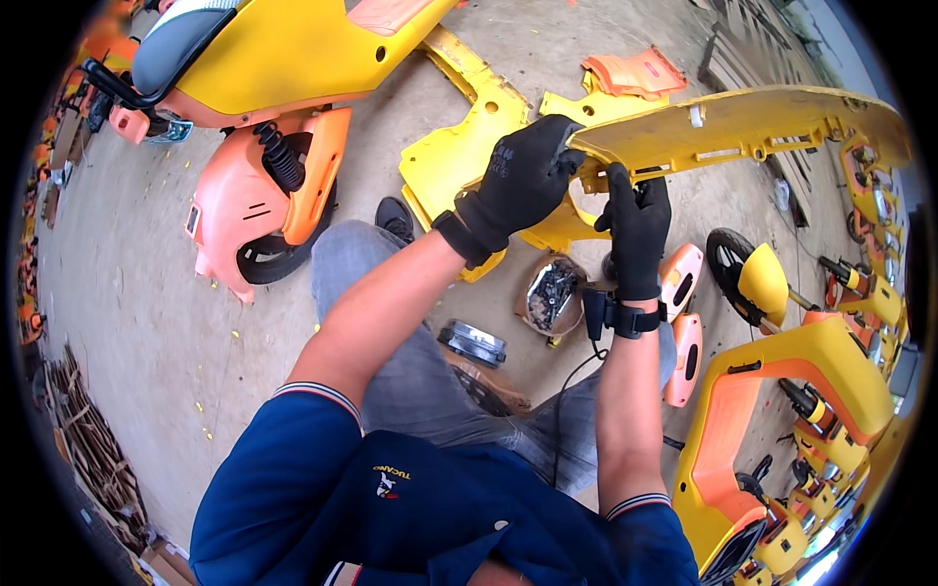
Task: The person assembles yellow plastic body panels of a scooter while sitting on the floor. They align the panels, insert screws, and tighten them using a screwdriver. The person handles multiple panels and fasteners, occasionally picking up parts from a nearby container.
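Note:
A long curved yellow plastic body panel is raised in front of me, its inner side with clips and slots showing. My left hand, in a black glove, grips the panel's near left end with the fingers closed round its edge. Just under that edge is my right hand, also gloved in black, with its fingers bent up against the panel's underside. Whether its fingertips hold some small part I cannot make out. Below and behind both hands lies another yellow plastic panel on the floor.
A yellow and orange scooter stands at the left. Between my legs are a box of small metal parts and a clear-lidded light unit. More scooter bodies crowd the right. An orange panel piece and wooden pallets lie farther off.

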Demonstrator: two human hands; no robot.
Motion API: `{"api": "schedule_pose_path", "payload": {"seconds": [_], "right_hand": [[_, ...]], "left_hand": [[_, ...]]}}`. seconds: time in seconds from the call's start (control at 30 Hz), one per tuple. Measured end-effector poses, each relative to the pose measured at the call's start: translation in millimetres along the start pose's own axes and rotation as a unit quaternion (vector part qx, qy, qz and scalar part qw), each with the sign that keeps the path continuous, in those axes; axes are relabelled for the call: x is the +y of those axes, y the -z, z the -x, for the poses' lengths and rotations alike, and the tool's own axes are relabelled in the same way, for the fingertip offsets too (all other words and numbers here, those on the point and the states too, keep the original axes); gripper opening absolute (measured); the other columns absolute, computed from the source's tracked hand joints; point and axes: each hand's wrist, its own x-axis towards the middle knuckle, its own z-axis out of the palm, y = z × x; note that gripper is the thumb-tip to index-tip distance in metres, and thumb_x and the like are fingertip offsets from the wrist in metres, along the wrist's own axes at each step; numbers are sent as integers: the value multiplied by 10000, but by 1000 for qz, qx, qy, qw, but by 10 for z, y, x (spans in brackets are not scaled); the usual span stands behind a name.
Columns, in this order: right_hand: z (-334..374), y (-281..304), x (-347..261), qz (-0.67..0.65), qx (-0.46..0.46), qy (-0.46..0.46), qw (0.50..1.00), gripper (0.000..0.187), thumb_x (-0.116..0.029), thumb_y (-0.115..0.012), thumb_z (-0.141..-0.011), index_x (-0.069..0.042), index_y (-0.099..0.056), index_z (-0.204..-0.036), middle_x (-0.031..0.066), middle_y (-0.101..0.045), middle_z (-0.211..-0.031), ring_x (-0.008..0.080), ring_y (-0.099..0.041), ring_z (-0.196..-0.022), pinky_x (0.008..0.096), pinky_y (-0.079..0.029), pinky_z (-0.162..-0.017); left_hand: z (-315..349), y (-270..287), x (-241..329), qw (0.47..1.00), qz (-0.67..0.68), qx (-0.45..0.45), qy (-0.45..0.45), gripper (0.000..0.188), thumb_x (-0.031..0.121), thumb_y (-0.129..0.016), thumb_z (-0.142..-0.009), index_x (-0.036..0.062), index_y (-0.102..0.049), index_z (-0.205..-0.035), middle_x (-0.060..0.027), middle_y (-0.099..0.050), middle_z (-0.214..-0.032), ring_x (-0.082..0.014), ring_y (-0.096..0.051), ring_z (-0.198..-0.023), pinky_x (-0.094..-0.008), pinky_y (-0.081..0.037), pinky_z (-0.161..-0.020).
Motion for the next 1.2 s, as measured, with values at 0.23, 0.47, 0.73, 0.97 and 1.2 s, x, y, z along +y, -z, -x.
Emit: {"api": "schedule_pose_path", "payload": {"seconds": [0.23,0.47,0.73,0.97,1.2], "right_hand": [[-168,241,-215,11,0,-55,998,283,-281,-672,-961,-12,-607,-902,9,-526,-607,82,-507,-453,241,-425,-416],[-242,351,-344,-42,-44,-78,995,252,-265,-706,-936,-31,-618,-907,-11,-502,-585,71,-454,-428,243,-413,-408],[-211,302,-384,-19,-44,-50,998,260,-259,-726,-916,-19,-630,-949,-3,-527,-611,77,-466,-433,239,-405,-408],[-236,356,-415,28,-80,-78,993,218,-231,-724,-919,-42,-636,-983,-24,-551,-680,59,-468,-474,229,-369,-427],[-267,417,-391,50,-91,-121,987,186,-213,-727,-923,-66,-639,-996,-53,-530,-707,39,-412,-510,219,-314,-461]], "left_hand": [[-1,-35,-51,1000,11,-5,-15,225,54,-651,-872,-5,-618,-1088,-198,-671,-933,-379,-647,-841,-397,-520,-736],[-23,-18,-81,999,37,-38,0,228,71,-680,-867,-11,-637,-1075,-197,-679,-910,-350,-648,-800,-384,-517,-725],[-13,-1,-126,997,43,-58,23,279,77,-701,-858,-4,-672,-1124,-197,-706,-915,-298,-657,-744,-357,-515,-696],[-59,56,-136,995,30,-97,14,371,94,-724,-846,9,-649,-1199,-178,-720,-1010,-309,-685,-883,-357,-529,-810],[-66,-12,-162,997,-16,7,-78,421,69,-739,-818,14,-643,-1224,-168,-716,-1089,-315,-686,-981,-350,-527,-900]]}}
